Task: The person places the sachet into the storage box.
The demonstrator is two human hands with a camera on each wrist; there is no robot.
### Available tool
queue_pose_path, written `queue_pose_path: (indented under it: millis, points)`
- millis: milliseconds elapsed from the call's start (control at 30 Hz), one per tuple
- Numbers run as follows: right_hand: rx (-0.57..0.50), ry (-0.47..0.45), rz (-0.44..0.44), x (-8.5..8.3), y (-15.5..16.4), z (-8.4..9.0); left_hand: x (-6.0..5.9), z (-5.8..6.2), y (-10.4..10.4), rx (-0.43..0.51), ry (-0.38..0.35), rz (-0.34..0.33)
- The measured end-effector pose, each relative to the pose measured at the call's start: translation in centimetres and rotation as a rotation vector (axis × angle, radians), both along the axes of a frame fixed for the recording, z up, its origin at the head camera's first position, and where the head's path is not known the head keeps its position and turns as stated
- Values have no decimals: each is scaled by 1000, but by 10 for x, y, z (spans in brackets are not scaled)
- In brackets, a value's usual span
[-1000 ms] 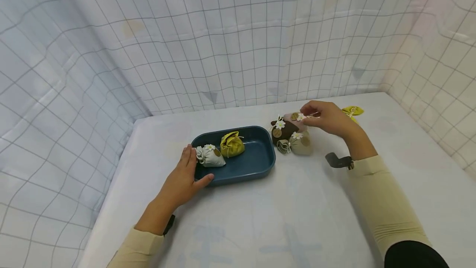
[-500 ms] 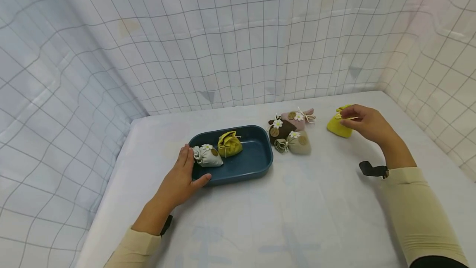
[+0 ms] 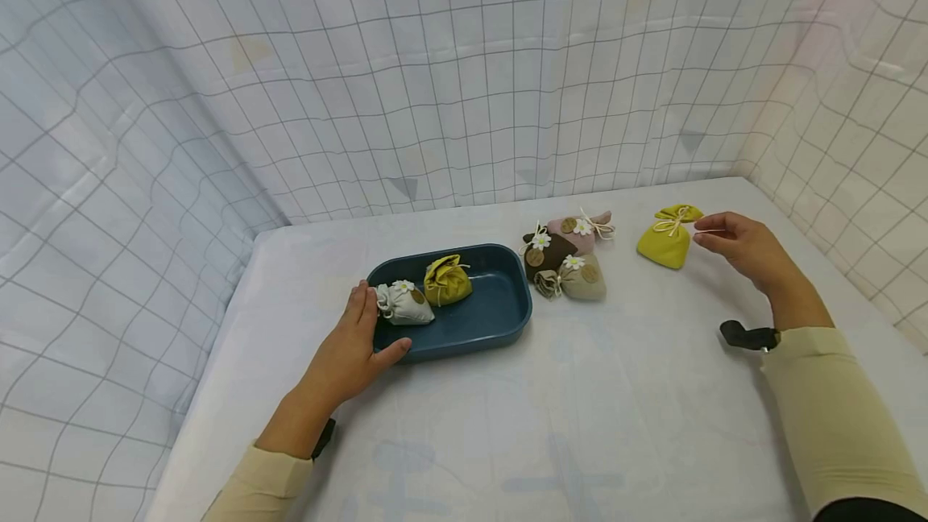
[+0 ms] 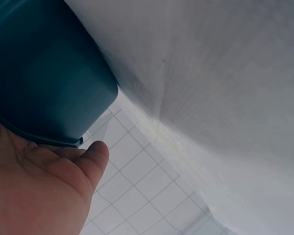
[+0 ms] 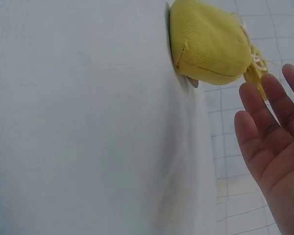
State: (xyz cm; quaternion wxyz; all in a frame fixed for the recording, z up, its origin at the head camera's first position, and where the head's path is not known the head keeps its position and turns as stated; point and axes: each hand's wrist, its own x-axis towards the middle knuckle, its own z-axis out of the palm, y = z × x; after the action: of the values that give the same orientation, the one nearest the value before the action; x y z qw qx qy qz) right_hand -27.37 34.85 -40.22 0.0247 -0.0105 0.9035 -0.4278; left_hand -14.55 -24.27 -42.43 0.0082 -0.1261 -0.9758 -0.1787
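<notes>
My left hand (image 3: 350, 357) rests against the left end of a dark blue tray (image 3: 471, 341), its fingers straight and thumb at the front rim. Inside the tray lie a white drawstring pouch (image 3: 408, 308) with a daisy and a mustard-yellow pouch (image 3: 448, 284). At the table's right, my right hand (image 3: 747, 252) hovers beside a bright yellow drawstring pouch (image 3: 663, 244), fingers loosely extended. In the right wrist view, the fingers lie close to the neck of that yellow pouch (image 5: 210, 44) and hold nothing visible; the thumb is out of view.
Between tray and yellow pouch sit a brown pouch (image 3: 547, 252), a pink pouch (image 3: 580, 240) and a beige pouch (image 3: 586, 280), bunched together with daisies on them. A white cloth covers the table (image 3: 464, 433). Checked curtains (image 3: 464, 71) hang behind and at the sides.
My right hand has moved right from the pink pouch, past the bright yellow pouch, to its right side. That pouch's top now leans right. The left hand stays at the tray.
</notes>
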Motion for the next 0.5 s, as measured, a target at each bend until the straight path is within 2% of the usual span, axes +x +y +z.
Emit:
queue_pose_path:
  millis: [233,367,500]
  points:
    - [-198,-63,-10,-7,3,-15,0,0,0,3,1,0]
    - [-238,-64,-3,-8,1,-18,0,1,1,5,-5,3]
    - [-219,-85,-7,-10,-3,-21,1,1,1,7,-11,5]
